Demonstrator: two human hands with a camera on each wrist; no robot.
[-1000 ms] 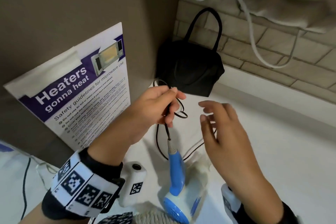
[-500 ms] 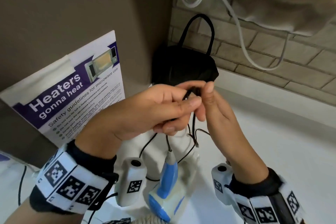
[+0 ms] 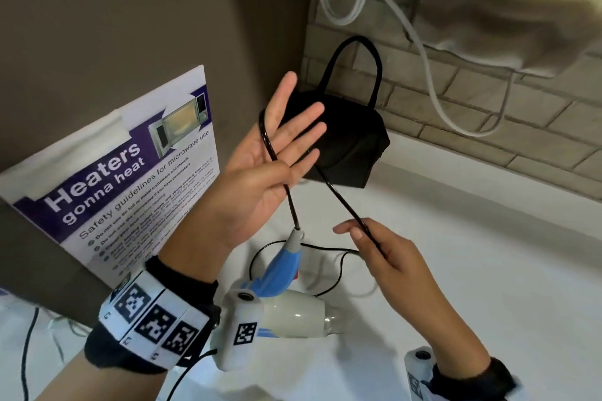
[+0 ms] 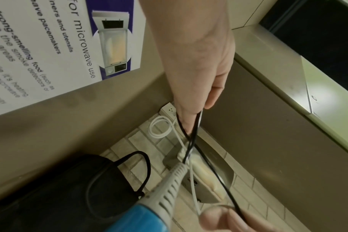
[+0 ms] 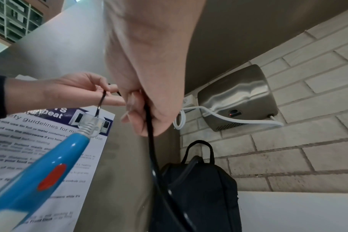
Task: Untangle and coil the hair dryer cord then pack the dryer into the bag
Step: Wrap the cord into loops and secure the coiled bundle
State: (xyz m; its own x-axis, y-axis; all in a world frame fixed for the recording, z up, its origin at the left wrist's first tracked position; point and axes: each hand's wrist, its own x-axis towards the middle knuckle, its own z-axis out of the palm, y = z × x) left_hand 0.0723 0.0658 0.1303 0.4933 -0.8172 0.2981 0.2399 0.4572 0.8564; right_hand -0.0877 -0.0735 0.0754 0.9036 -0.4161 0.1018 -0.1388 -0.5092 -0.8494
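Observation:
My left hand (image 3: 286,140) is raised palm up with straight, spread fingers. The black cord (image 3: 342,202) runs from the hair dryer's grey strain relief (image 3: 294,236) up across the palm and loops behind the fingers. From there it comes down to my right hand (image 3: 374,247), which pinches it between thumb and fingers. The hair dryer has a blue handle (image 3: 283,267) and a white body (image 3: 293,309); it sits low between my wrists. The black bag (image 3: 345,140) stands against the brick wall behind my left hand. The right wrist view shows the cord (image 5: 151,150) leaving my fist.
A microwave safety poster (image 3: 123,179) leans on the left wall. A steel hand dryer (image 3: 521,3) hangs on the brick wall, with a white cable (image 3: 423,58) looping below it. More cord lies slack on the white counter (image 3: 456,254).
My left hand has gone from gripping the cord to a flat open palm with the cord looped round it. My right hand has drawn the cord down and to the right.

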